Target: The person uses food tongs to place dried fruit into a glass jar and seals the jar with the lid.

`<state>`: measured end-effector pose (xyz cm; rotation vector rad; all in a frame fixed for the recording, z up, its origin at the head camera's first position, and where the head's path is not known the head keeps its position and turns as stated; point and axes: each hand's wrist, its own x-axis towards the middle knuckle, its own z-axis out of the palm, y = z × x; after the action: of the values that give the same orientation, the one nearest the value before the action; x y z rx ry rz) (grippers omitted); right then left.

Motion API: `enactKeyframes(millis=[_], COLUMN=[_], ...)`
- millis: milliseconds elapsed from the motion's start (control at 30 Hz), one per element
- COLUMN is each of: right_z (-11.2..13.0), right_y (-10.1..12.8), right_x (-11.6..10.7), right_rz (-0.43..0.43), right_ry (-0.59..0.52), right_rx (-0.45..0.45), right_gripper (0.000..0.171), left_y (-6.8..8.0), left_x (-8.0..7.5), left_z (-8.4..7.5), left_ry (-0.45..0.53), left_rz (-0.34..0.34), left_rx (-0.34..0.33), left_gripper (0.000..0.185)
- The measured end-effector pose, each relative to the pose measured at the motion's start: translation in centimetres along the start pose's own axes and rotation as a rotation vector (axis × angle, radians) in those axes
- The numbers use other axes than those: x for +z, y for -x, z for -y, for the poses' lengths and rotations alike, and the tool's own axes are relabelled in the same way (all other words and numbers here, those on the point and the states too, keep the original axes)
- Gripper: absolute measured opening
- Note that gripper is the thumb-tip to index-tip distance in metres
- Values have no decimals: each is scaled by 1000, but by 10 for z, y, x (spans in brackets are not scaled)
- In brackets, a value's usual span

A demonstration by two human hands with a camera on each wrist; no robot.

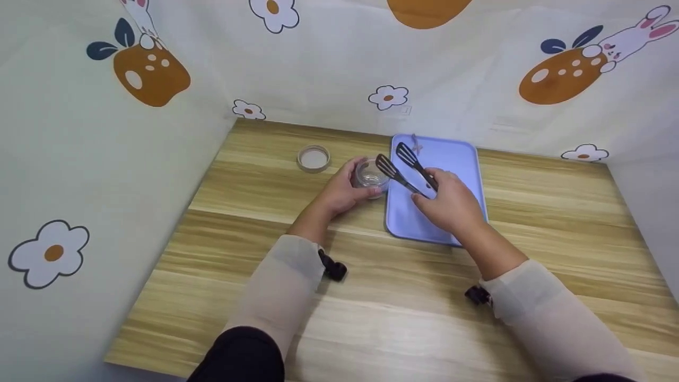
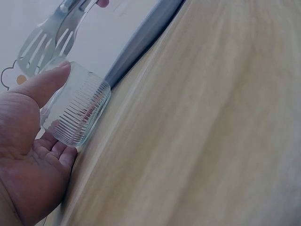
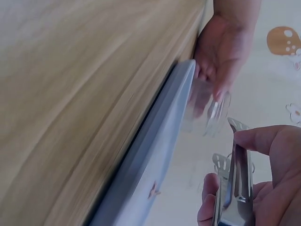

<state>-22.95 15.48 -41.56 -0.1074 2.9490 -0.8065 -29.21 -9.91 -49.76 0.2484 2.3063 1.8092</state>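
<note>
A clear ribbed glass jar (image 1: 370, 178) stands at the tray's left edge. My left hand (image 1: 339, 192) grips it, with the thumb on the near side and the fingers around the far side. In my right hand (image 1: 452, 204) I hold slotted metal tongs (image 1: 407, 183) between thumb and fingers. The two tong heads are spread apart; one hangs beside the jar's mouth, the other over the tray. A pale-blue tray (image 1: 406, 223) lies under the right hand. Near its far edge sits a small brown, many-pointed piece (image 3: 153, 190), its kind unclear.
A round lid (image 1: 314, 158) with a brownish rim lies on the wooden table (image 1: 371, 297), left of the jar. Behind the table's far edge hangs a pale printed curtain (image 1: 329, 69), which continues along the left side.
</note>
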Motion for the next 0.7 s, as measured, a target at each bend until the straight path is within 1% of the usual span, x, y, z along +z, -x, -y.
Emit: enactKeyframes(millis=[200, 500, 700], right_z=[-12, -29, -41], right_y=[-10, -26, -36], right_x=[-6, -17, -16], right_rz=[-3, -18, -18], right_ry=[-2, 5, 63], right_rx=[37, 94, 122], right_gripper=[71, 68, 69], left_y=[0, 1, 0], left_x=[-1, -2, -1], left_z=[1, 0, 2], left_ry=[23, -22, -35], left_rz=[16, 0, -4], left_rx=[20, -5, -13], left_gripper=[94, 96, 97])
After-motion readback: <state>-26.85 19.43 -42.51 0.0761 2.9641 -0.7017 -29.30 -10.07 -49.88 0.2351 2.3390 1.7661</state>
